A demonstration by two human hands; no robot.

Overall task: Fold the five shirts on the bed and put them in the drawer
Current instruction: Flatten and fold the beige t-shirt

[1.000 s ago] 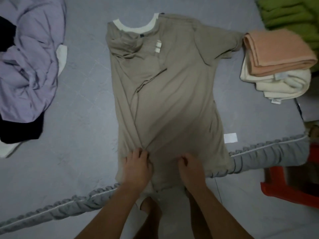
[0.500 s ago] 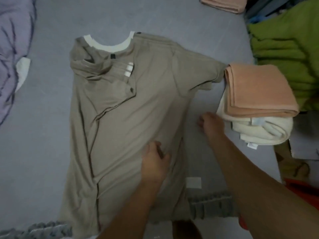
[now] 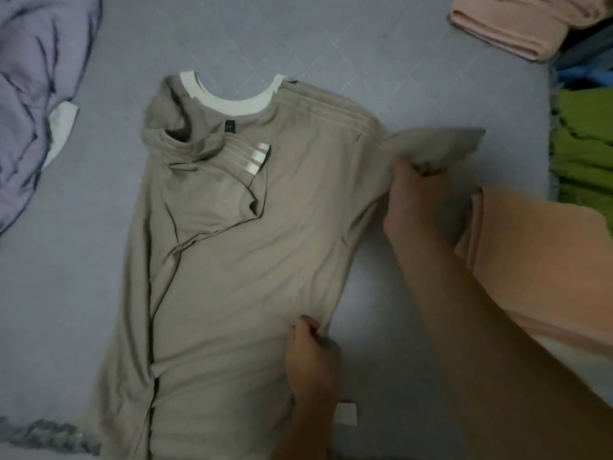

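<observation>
A beige shirt with a white collar lies flat on the grey bed, its left side folded inward over the body. My right hand grips the shirt's right sleeve near the shoulder, the sleeve end sticking out to the right. My left hand pinches the shirt's right side edge lower down. A folded peach shirt lies under my right forearm at the right.
A crumpled lilac garment with a white one beneath lies at the left. Another folded peach cloth sits at the top right. Green fabric lies beyond the bed's right edge. The ruffled bed edge shows at the bottom left.
My right hand moved from the bed beside the folded stack up to the right sleeve and took hold of it. My left hand shifted to the shirt's right edge. The view moved closer.
</observation>
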